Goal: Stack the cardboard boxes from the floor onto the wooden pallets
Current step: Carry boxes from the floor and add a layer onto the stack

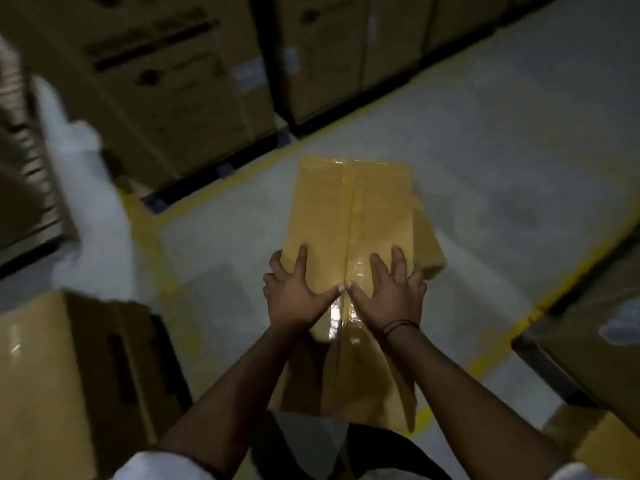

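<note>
Grey warehouse floor (pixel 502 150) ran dim between yellow lines (pixel 571 271), with tall stacked cartons (pixel 166 81) at the back. Nearer, lower left, sat another carton (pixel 52 375). And there it was, the taped cardboard box (pixel 322 209), mid-aisle, well apart from the stacks. Whether it was clear of the floor I could not tell. Left hand (pixel 294 292) and right hand (pixel 389 292) lay flat on its top, fingers splayed, gripping nothing, thumbs touching at the tape seam (pixel 350 188). Pressing the top lifts nothing, I judged: palms should go down opposite sides and under the bottom edges, keeping the box level and close.
</note>
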`<state>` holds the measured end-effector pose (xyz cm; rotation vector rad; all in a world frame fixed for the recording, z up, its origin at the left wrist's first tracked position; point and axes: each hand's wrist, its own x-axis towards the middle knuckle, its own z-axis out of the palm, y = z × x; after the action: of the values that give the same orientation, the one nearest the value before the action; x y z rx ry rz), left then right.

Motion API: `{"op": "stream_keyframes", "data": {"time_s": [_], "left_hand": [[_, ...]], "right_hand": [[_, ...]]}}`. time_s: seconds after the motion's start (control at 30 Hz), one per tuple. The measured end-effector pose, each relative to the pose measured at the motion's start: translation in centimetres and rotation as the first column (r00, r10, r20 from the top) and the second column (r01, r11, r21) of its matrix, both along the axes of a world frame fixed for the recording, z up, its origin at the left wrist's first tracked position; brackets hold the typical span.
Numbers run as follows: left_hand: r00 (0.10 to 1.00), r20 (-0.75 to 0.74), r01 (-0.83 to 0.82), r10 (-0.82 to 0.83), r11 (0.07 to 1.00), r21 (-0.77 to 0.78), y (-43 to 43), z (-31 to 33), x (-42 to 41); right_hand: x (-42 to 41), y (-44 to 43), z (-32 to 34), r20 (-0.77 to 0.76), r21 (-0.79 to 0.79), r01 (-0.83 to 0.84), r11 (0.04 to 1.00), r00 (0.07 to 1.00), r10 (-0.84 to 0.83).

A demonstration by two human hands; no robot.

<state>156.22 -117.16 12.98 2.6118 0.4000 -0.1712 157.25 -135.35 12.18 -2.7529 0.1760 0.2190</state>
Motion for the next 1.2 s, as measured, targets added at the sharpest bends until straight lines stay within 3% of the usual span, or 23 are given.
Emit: {"op": "stream_keyframes", "data": {"time_s": [0.23,0.5,0.93,1.2], "left_hand": [[0.929,0.064,-0.369,0.365,0.927,0.068,15.1,3.7,-15.5],[0.813,0.063,-0.583,0.579,0.809,0.073,22.9,5.9,-31.1],[0.62,0.065,-0.784,0.782,0.616,0.073,15.2,8.6,-50.9],[0.567,0.026,-0.821,0.823,0.562,0.105,8.1,8.8,-61.3]], "right_hand": [[-9.6,17.2,3.6,0.098,0.027,-0.294,0.955,0.952,0.291],[-21.3,27.0,6.1,0.155,0.019,-0.543,0.84,0.831,0.534],[-36.7,23.3,9.1,0.232,0.04,-0.77,0.637,0.628,0.743],[-46.3,17.4,8.5,0.195,0.056,-0.812,0.58,0.579,0.792]]}}
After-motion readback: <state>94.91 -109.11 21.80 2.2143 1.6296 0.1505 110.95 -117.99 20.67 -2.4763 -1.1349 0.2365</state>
